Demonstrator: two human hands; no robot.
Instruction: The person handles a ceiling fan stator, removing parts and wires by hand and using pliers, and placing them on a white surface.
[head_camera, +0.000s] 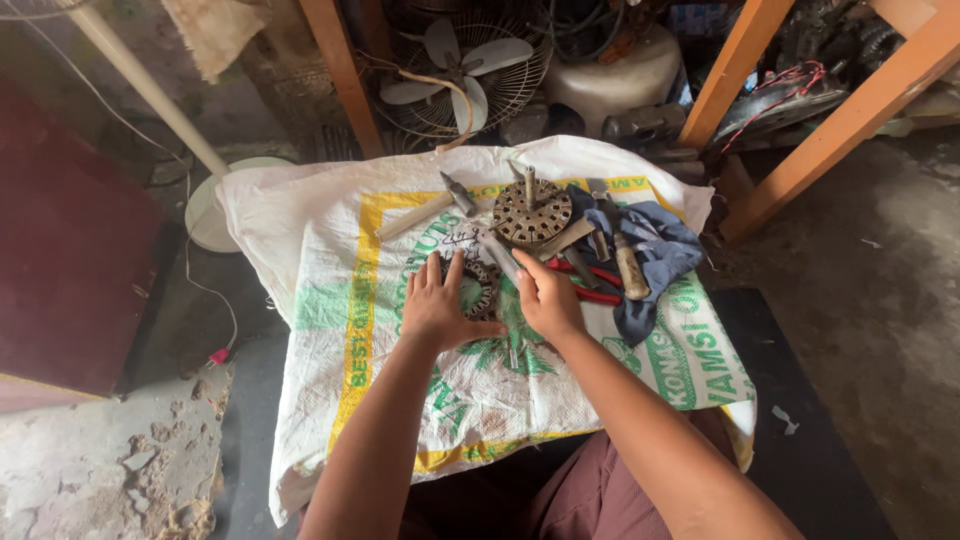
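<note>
Head view, looking down at a low surface (300, 200) draped with a white woven plastic sack (330, 330), printed in yellow and green, wrinkled and hanging over the edges. Centre of frame: a ring-shaped motor stator (478, 288), dull metal with coppery windings, lies flat on the sack. Left hand (436, 306) rests palm down on the ring's left side, fingers spread, open grip, thumb touching the rim. Right hand (546, 296) sits at the ring's right edge, fingers curled around a slim metal tool (497, 256) whose shaft points toward upper left; a closed grip on the tool. Just above the hands, a round slotted rotor disc (532, 212), rusty brown, with an upright shaft. Upper left of it, a hammer (428, 210) with a pale wooden handle lies at a slant. Right of centre, a crumpled blue cloth (655, 255) holds a wooden-handled tool (630, 268) and red-handled pliers (590, 283), partly overlapping. Top of frame, behind the surface: a wire fan guard with white blades (468, 70), dusty. Orange-painted wooden legs (850, 125) cross the upper right. Floor is rough grey concrete (880, 300).
</note>
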